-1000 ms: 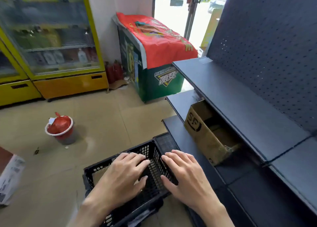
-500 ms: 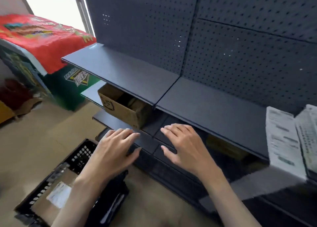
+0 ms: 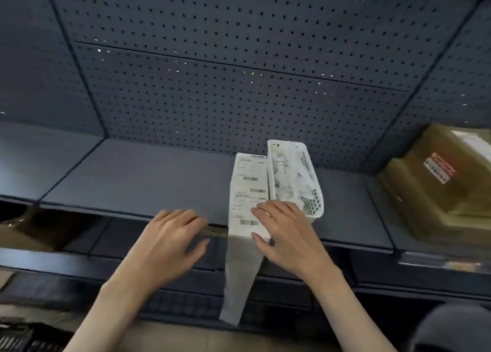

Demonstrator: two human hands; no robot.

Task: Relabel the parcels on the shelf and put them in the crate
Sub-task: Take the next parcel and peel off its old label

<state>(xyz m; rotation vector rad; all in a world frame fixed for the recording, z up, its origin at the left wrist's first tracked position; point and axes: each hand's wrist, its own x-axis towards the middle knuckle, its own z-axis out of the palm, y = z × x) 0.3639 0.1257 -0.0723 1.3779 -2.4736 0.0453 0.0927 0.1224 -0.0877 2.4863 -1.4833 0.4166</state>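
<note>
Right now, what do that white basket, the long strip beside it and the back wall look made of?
White basket: likely moulded plastic, its wall cut with slots.
Long strip: paper labels printed with barcodes, its end draping limp off the shelf.
Back wall: probably painted metal pegboard, matte dark with even holes.

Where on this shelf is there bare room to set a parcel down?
The shelf is bare from its left end up to the label strip. A narrower bare patch lies between the white basket and the cardboard parcel. It is crowded where strip, basket and right hand meet.
</note>
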